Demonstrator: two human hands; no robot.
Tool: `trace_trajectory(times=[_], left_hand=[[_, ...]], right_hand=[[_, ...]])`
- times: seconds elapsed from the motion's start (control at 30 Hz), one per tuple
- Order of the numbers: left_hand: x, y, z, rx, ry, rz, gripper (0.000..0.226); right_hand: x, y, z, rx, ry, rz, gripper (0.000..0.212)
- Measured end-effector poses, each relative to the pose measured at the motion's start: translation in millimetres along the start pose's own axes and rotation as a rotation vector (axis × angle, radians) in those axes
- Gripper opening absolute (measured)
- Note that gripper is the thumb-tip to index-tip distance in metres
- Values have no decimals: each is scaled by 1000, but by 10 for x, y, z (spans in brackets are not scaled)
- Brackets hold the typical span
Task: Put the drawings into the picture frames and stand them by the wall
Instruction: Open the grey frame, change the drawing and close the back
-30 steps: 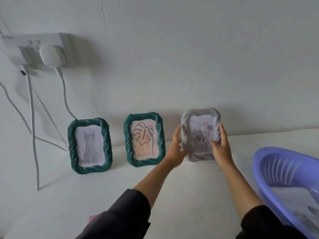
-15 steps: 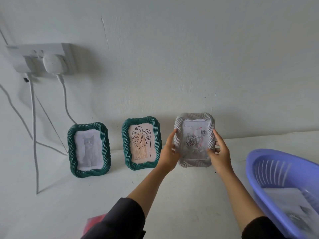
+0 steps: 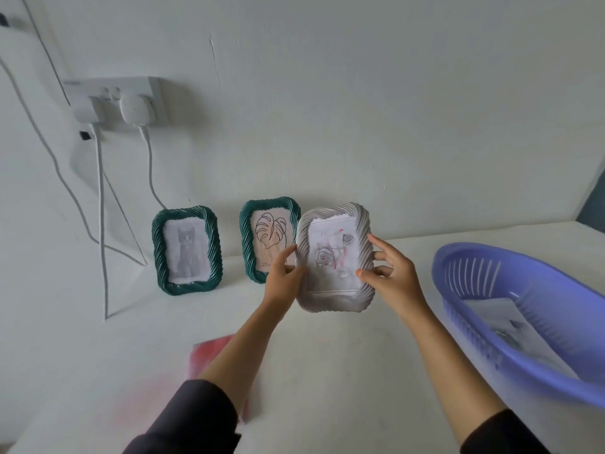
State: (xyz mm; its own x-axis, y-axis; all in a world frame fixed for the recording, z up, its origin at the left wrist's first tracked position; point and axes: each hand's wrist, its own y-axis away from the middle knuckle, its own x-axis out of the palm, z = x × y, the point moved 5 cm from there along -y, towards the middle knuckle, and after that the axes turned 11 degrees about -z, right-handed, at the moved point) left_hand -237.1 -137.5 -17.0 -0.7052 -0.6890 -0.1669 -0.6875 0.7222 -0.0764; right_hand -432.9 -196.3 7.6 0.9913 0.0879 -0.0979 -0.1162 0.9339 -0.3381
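Observation:
A white ribbed picture frame (image 3: 334,299) with a rose drawing inside is held upright between my hands, lifted off the table and nearer to me than the wall. My left hand (image 3: 283,278) grips its left edge. My right hand (image 3: 391,273) grips its right edge, thumb on the front. Two green frames stand against the wall: one with a cat drawing (image 3: 187,250) at the left, one with a leaf drawing (image 3: 266,237) beside it, partly hidden behind the white frame and my left hand.
A purple plastic basket (image 3: 491,352) with paper sheets inside sits at the right. A pink sheet (image 3: 209,355) lies under my left forearm. A wall socket (image 3: 118,99) with plugs hangs at upper left, and white cables (image 3: 103,224) drop to the table.
The white frame has come away from the wall toward me and slightly left, now overlapping the leaf frame in view. Both hands still hold its sides.

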Motion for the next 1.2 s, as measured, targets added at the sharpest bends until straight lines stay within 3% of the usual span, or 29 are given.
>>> trace_trajectory(times=[0.17,0.3,0.43,0.5,0.57,0.77,0.87,1.03,1.1,1.2], left_hand=[[-144,458,206,-189,-40,79,37],[-122,749,197,-233,-80,68,39],[12,981,-135,-219,111,78,42],[74,1076,-315,-237,212,118,43],[103,1106,-415,-251,247,122,44],[-38,993,-437,-196,191,-9,50],[-119,979,-414,-164,92,22,46],[-290,941,-250,-106,-48,-83,44],[-310,936,-77,-131,-71,-93,42],[-285,991,204,-198,-125,-113,40]], right_hand=[[-69,426,312,-27,79,-1,60],[-92,637,541,-117,335,86,56],[-37,724,641,-257,565,191,26],[22,726,653,-262,579,260,10],[101,735,668,-209,527,367,8],[299,741,622,79,242,639,23],[274,711,582,51,229,571,26],[22,564,433,-53,235,262,18],[4,554,272,-46,317,304,21],[86,673,28,-34,443,511,30]])
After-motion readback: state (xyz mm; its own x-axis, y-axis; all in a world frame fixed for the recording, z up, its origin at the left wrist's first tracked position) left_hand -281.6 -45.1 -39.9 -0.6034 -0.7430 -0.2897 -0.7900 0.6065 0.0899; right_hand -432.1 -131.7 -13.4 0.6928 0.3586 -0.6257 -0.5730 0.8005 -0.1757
